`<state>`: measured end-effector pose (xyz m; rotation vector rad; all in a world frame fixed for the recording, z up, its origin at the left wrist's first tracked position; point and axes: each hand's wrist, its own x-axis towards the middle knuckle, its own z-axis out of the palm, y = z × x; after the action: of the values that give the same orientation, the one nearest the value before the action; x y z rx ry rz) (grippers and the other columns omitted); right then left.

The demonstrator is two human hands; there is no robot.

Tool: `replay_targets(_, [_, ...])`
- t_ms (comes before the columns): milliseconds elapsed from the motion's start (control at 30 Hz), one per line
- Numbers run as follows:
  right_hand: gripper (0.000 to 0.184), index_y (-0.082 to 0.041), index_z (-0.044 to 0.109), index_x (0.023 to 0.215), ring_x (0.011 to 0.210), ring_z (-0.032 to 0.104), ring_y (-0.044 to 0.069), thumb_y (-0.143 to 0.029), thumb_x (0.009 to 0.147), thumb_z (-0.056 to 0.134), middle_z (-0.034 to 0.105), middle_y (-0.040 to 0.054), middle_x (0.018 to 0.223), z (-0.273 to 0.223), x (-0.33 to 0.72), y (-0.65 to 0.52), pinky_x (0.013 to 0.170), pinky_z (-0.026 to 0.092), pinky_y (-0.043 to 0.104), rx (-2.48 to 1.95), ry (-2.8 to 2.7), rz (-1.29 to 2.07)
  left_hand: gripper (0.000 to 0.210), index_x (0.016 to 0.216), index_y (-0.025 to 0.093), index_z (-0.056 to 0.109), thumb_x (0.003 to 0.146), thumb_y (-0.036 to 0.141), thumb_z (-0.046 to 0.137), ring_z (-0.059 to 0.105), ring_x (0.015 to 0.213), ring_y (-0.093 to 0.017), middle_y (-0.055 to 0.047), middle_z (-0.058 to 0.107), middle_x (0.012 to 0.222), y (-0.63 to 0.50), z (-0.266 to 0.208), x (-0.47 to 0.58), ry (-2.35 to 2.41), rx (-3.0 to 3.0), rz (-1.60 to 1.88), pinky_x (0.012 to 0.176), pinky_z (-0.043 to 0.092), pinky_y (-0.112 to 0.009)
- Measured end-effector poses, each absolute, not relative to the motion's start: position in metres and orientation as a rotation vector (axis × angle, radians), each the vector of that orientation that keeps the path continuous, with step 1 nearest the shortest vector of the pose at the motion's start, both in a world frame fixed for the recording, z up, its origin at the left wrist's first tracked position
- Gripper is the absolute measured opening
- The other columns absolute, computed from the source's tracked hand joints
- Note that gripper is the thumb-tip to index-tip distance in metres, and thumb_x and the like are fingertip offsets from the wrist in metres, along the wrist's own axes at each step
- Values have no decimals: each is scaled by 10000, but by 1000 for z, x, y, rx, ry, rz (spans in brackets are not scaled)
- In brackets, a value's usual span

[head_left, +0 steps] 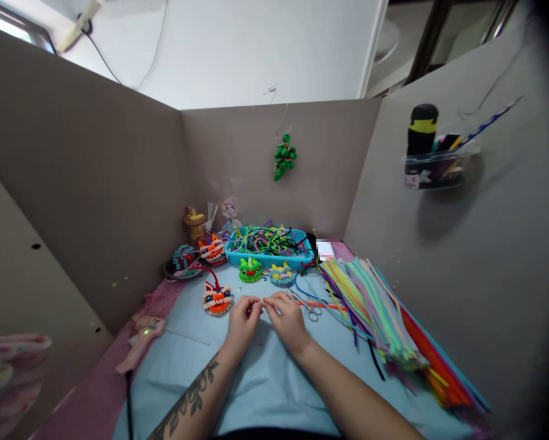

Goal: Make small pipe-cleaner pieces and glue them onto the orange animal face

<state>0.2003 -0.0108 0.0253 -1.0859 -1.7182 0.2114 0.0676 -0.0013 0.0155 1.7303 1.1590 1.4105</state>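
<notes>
My left hand (246,310) and my right hand (283,315) meet fingertip to fingertip over the middle of the table. Both are pinched around a tiny pale piece (262,302), too small and covered to name. Left of my left hand lies an orange and cream lion-head figure (217,299) of fuzzy pipe cleaners, with a red cord. Beyond my fingers sit a green horned head figure (250,270) and a blue and yellow one (282,275). A pair of scissors (312,310) rests just right of my right hand, near an orange pipe cleaner (327,305).
A blue basket (269,264) of tangled pipe cleaners stands at the back. Bundles of colourful pipe cleaners (375,305) lie along the right. On the left are a pink glue gun (143,342) and a bowl (183,276). Grey partitions (279,201) enclose three sides.
</notes>
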Motion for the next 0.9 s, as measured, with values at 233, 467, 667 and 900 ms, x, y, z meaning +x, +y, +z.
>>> replay_targets(233, [164, -198, 678, 782, 766, 538, 181, -166, 807, 519, 600, 52, 754, 25, 202, -9, 725, 425, 311, -1060, -1720, 327, 148, 729, 160, 595, 796, 247, 497, 529, 643, -139, -27, 572, 703, -2, 15, 67, 1178, 1875, 1405, 584, 412, -245])
replay_targets(467, [138, -199, 679, 812, 781, 553, 179, -180, 789, 544, 607, 53, 784, 29, 203, -9, 706, 436, 293, -1045, -1680, 389, 111, 815, 164, 550, 789, 266, 514, 544, 639, -131, -13, 572, 712, 2, 10, 69, 1147, 1729, 1413, 580, 429, -234])
replay_targets(667, [79, -185, 671, 745, 681, 544, 150, -179, 741, 592, 604, 36, 728, 27, 203, -5, 585, 424, 246, -1025, -1652, 426, 98, 746, 168, 523, 769, 263, 537, 511, 587, -112, 18, 530, 644, 2, 10, 68, 1140, 1731, 1396, 545, 400, -215])
replay_targets(900, [105, -189, 673, 676, 668, 550, 145, -156, 736, 593, 602, 26, 693, 28, 207, -4, 599, 417, 251, -1014, -1675, 470, 141, 715, 168, 517, 741, 292, 580, 499, 553, -108, 24, 531, 607, 2, 8, 66, 1194, 1709, 1375, 523, 382, -212])
